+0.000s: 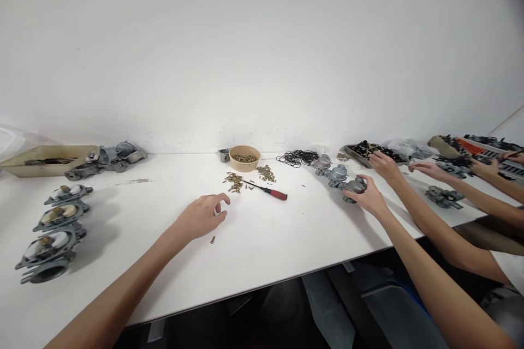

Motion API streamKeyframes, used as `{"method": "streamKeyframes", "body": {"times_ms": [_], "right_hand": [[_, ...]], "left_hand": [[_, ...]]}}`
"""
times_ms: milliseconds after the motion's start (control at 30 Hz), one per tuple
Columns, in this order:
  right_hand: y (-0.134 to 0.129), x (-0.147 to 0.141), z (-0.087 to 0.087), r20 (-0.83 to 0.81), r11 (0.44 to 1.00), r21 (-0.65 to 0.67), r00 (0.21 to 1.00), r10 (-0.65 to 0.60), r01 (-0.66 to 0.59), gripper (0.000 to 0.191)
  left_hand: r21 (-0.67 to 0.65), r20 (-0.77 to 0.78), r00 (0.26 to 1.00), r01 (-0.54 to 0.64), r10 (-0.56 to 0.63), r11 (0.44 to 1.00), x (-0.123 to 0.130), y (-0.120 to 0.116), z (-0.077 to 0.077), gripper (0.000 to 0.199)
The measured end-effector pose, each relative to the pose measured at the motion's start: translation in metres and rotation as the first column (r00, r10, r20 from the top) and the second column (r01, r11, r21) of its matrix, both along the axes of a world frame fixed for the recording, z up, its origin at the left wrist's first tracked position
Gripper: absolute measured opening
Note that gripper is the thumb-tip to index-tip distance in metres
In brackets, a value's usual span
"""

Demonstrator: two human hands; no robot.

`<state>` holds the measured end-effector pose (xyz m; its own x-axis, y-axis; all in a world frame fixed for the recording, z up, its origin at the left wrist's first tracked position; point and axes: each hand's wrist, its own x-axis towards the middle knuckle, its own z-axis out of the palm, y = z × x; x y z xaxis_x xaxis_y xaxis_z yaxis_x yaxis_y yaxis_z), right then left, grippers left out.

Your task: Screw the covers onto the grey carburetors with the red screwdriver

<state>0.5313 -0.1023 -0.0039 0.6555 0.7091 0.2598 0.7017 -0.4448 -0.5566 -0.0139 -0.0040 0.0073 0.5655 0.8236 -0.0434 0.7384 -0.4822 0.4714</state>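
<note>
My right hand grips the nearest carburetor with thumb and fingers on either side of it. This grey metal part stands at the front of a short row on the white table, with two like carburetors behind it. My left hand hovers over the table at centre left, fingers bent, thumb and forefinger apart, holding nothing. A loose brass screw lies just below it. Ahead of that hand are a pile of brass screws and a screwdriver with a red and black handle.
Behind the piles stands a beige bowl of screws. Black rubber rings lie beside it. Several open carburetors line the left side, near a tan tray. At right, a co-worker's hand reaches into a dark parts tray.
</note>
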Motion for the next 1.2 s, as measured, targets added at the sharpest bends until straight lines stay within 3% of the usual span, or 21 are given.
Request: {"method": "streamKeyframes", "body": {"times_ms": [167,333,433,533,600,633,700,800,1000,1200], "right_hand": [[-0.004,0.001,-0.009,0.009,0.999,0.021,1.0,0.029,-0.029,0.108],[-0.017,-0.012,-0.012,0.236,0.995,0.099,0.972,-0.005,-0.019,0.106],[-0.021,-0.042,-0.007,0.384,0.959,0.282,0.92,-0.077,-0.037,0.078],[-0.003,-0.092,0.005,0.617,0.807,0.481,0.787,-0.033,-0.343,0.039],[0.024,-0.129,0.015,0.663,0.749,0.414,0.736,0.141,-0.517,0.021],[0.04,-0.147,0.019,0.652,0.749,0.316,0.707,0.274,-0.582,0.017],[0.07,-0.176,0.023,0.576,0.738,-0.011,0.599,0.556,-0.675,0.021],[0.098,-0.201,0.015,0.507,0.656,-0.206,0.494,0.706,-0.726,0.019],[0.091,-0.195,-0.02,0.448,0.616,-0.262,0.471,0.759,-0.743,0.022],[0.082,-0.188,-0.021,0.291,0.513,-0.144,0.46,0.839,-0.846,0.025]], "left_hand": [[-0.201,-0.021,0.993,0.106,-0.113,0.974,-0.019,-0.004,0.004,0.049],[-0.09,0.041,0.988,0.152,-0.148,0.984,-0.031,-0.023,-0.006,0.053],[-0.008,0.061,0.989,0.134,-0.134,0.991,-0.031,-0.026,-0.022,0.045],[0.076,0.05,0.992,0.11,-0.114,0.991,-0.024,-0.017,-0.037,0.031],[0.119,0.053,0.994,0.094,-0.101,0.988,-0.015,-0.006,-0.041,0.027],[0.143,0.067,0.993,0.086,-0.097,0.986,-0.009,0.0,-0.041,0.027],[0.193,0.105,0.99,0.067,-0.089,0.979,0.006,0.014,-0.04,0.028],[0.238,0.148,0.987,0.018,-0.055,0.971,0.026,0.037,-0.039,0.029],[0.272,0.277,0.961,-0.059,-0.019,0.961,0.042,0.064,-0.051,0.024],[0.221,0.424,0.905,-0.059,-0.042,0.974,0.03,0.063,-0.064,0.02]]}}
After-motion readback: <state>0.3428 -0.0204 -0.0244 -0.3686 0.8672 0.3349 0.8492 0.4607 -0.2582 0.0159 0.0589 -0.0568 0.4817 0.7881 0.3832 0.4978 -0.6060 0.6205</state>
